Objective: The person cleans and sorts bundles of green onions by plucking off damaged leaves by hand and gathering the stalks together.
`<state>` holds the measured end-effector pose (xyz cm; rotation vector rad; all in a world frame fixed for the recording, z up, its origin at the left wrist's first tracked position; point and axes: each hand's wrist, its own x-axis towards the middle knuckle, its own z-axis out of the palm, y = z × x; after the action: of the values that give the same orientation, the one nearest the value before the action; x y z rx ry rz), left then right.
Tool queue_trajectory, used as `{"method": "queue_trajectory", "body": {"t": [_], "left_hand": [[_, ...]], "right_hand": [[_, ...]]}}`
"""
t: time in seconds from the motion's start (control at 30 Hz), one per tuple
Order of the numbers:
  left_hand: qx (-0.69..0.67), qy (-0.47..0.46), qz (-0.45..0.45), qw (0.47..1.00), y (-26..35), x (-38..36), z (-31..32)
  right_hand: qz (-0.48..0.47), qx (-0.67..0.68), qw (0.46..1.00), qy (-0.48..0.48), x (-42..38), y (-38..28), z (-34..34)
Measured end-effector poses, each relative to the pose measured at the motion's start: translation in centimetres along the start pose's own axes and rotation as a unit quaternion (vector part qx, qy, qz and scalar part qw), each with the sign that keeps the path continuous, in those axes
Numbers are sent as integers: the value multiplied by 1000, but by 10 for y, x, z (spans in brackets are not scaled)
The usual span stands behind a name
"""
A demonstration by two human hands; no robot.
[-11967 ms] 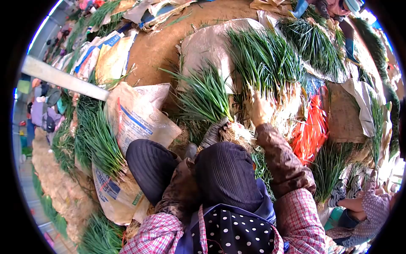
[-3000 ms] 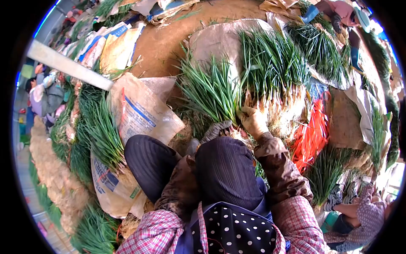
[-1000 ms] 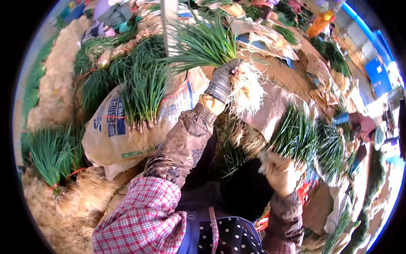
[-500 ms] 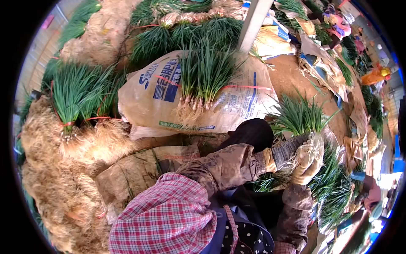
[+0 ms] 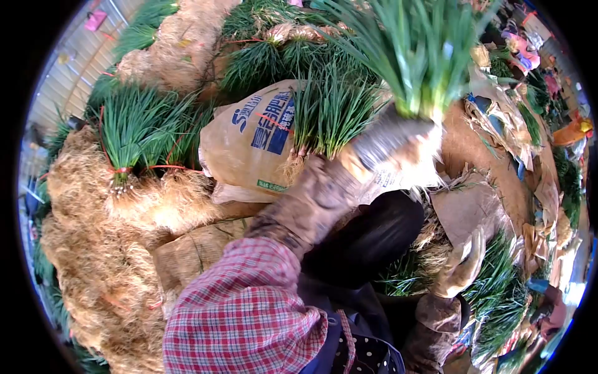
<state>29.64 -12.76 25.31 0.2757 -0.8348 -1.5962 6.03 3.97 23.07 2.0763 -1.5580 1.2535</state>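
A bundle of green plants (image 5: 423, 59) is held up at the upper right, leaves upward, in my gloved left hand (image 5: 395, 140), which is blurred by motion. Its pale roots show around the hand. At the lower right, my right hand (image 5: 462, 265) in a cream glove has its fingers extended and nothing in it. Behind my left forearm, a printed beige sack (image 5: 230, 156) carries loose green plants (image 5: 339, 115), roots toward me and partly hidden by the sleeve.
Tied bundles (image 5: 134, 128) stand at the left beside a large mass of pale roots (image 5: 93, 249). More green plants (image 5: 498, 305) lie beside my right hand. A dark knee (image 5: 380, 234) sits below the sack. A person in pink (image 5: 551, 315) shows at the far right.
My left hand has lifted the plant bundle up and to the left, over the sack's right side. My right hand has let go of the roots and opened, slightly lower.
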Motion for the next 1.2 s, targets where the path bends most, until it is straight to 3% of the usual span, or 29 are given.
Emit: {"method": "queue_trajectory", "body": {"t": [0.13,0.17,0.2,0.23,0.27,0.3,0.4,0.5,0.6,0.63,0.67,0.73,0.77,0.83,0.87,0.9,0.93,0.97,1.03,1.1,1.13,1.17,1.2], "left_hand": [[172,45,-26,984,47,-2,-103],[112,18,-113,987,57,-18,-119],[234,74,-42,969,45,-24,-157],[260,85,-248,929,39,-31,-199],[252,130,-308,908,10,-42,-261],[226,137,-320,910,1,-53,-278],[147,146,-355,912,-20,-77,-291],[248,140,-382,879,-3,-59,-273],[359,149,-268,881,-7,-56,-275],[440,148,-272,843,-3,-55,-275],[587,215,-219,749,-2,-57,-272],[745,246,-182,593,6,-56,-259],[740,270,-179,590,20,-59,-221],[766,242,-187,565,22,-63,-215],[804,225,-159,527,9,-64,-234],[799,223,-214,516,-6,-61,-254],[830,212,-190,481,-20,-66,-259],[867,200,-173,421,-35,-70,-258],[888,192,-44,415,-54,-78,-264],[870,174,-69,456,-58,-82,-300],[809,185,-156,535,-34,-76,-270],[755,129,-143,627,-31,-77,-298],[752,85,-99,646,-32,-74,-330]], "right_hand": [[45,29,998,21,-1,2,-7],[56,29,998,20,-2,1,-9],[65,29,997,18,-2,-1,-10],[74,30,997,17,-3,-2,-11],[74,27,997,10,-3,-2,-11],[72,24,997,1,-4,-2,-12],[85,26,996,-5,-3,0,-11],[109,65,992,-1,-8,-1,-10],[119,78,990,4,-8,0,-9],[120,72,990,3,-8,0,-10],[121,67,990,1,-8,-1,-11],[137,62,989,0,-9,-1,-12],[145,60,988,-1,-11,0,-12],[147,56,987,-9,-12,4,-13],[149,54,987,-12,-13,5,-13],[148,62,987,-10,-12,5,-12],[149,69,986,-8,-11,5,-11],[151,77,986,-7,-10,4,-10],[135,87,987,-15,-7,6,-8],[134,114,984,0,-6,7,-8],[136,93,986,-16,-3,4,-14],[132,92,987,-4,1,2,-18],[126,99,987,9,3,2,-23]]}}
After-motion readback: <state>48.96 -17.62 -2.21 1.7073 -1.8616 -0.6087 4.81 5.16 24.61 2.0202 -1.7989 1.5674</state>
